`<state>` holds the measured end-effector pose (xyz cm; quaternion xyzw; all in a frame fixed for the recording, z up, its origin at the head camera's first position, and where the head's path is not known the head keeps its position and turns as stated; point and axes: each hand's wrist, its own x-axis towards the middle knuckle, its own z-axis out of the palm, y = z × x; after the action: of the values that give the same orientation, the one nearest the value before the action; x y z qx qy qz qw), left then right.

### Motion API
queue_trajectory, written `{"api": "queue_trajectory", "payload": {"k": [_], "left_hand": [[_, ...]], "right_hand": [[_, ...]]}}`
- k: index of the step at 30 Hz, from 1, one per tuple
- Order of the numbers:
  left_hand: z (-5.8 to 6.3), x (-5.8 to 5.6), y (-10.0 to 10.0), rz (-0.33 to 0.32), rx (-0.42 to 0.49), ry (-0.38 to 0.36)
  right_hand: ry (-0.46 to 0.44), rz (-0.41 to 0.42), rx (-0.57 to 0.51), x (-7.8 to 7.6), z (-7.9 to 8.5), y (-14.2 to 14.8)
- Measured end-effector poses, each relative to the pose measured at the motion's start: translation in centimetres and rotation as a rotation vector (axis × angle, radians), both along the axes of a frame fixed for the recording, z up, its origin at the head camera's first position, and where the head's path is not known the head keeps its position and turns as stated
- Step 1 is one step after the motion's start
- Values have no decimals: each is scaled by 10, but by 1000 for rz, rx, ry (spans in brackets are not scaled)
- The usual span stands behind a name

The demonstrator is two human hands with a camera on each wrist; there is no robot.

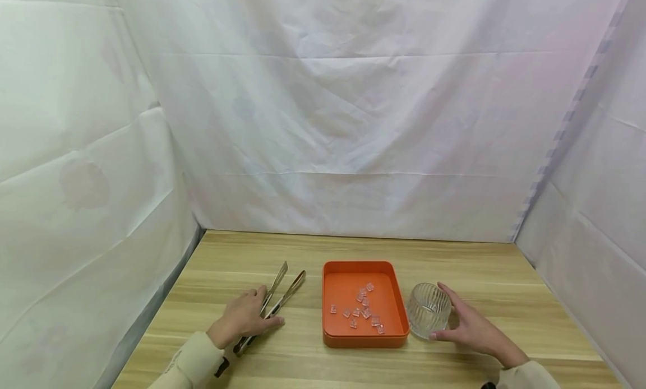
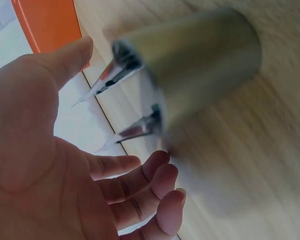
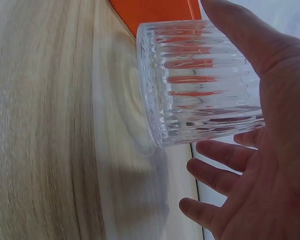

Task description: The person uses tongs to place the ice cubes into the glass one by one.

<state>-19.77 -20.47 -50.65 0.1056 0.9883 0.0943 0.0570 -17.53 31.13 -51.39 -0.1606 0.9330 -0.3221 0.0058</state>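
Observation:
My left hand (image 1: pixel 243 316) is over a pair of metal tongs (image 1: pixel 274 309), its thumb and fingers spread to either side. In the left wrist view, the tongs' broad metal end (image 2: pixel 205 65) points toward the palm, with the fingers loosely bent beside it. On the right, my right hand (image 1: pixel 471 328) is around the side of a clear ribbed glass (image 1: pixel 429 310) standing on the table. The right wrist view shows the thumb overlapping the upper part of the glass (image 3: pixel 190 75), while the other fingers stay spread below it.
An orange tray (image 1: pixel 363 341) sits between the tongs and the glass, its right side close to the glass. Several small clear cubes (image 1: pixel 365 314) lie scattered in it. White cloth (image 1: pixel 343 125) hangs behind and on both sides of the wooden table (image 1: pixel 242 246).

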Motion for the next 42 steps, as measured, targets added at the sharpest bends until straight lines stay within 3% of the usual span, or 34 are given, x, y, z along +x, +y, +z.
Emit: {"api": "queue_trajectory", "payload": {"k": [9,32,37,42], "left_hand": [[-7,8,0,68,11,-9],[-20,24,-1,131,-35,35],[-20,19,3,136,-59,54],[-15,5,16,79,-83,145]], "right_hand": [[-45,1,-15,-1,-4,-12],[-81,27,-42,-7,-11,-23],[-77,41,-60,-5,-9,-19],[-66,7,-55,0,-4,-6]]}}
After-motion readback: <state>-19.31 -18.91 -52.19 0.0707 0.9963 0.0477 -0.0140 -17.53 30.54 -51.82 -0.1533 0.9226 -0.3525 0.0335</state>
